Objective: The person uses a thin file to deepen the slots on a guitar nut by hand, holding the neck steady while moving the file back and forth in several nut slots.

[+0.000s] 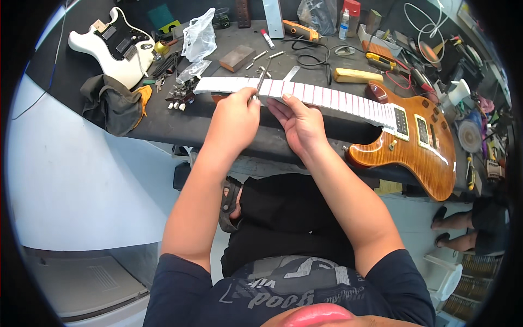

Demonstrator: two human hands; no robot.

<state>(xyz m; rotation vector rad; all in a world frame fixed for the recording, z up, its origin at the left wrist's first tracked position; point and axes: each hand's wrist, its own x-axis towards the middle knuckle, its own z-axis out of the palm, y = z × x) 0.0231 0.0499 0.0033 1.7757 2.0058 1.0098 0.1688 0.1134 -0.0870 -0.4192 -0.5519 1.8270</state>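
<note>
An amber flame-top electric guitar (381,152) lies along the bench, its body to my right and its headstock (181,94) to my left. White strips, like masking tape, cover the fretboard (338,102), with reddish lines between them. My left hand (234,120) is closed around the lower end of a slim dark metal tool (265,75), which slants up across the fretboard. What kind of tool it is I cannot make out. Beside it, my right hand (305,128) grips the neck, thumb at the fretboard's near edge and fingers partly hidden under the neck.
Behind the neck lie a dark block (237,58), a yellow-handled tool (357,75), a marker (267,39) and a black cable (321,62). A white guitar body (109,54) and dark cloth (111,103) sit at left. Assorted tools crowd the right. Another person's legs (457,231) show at lower right.
</note>
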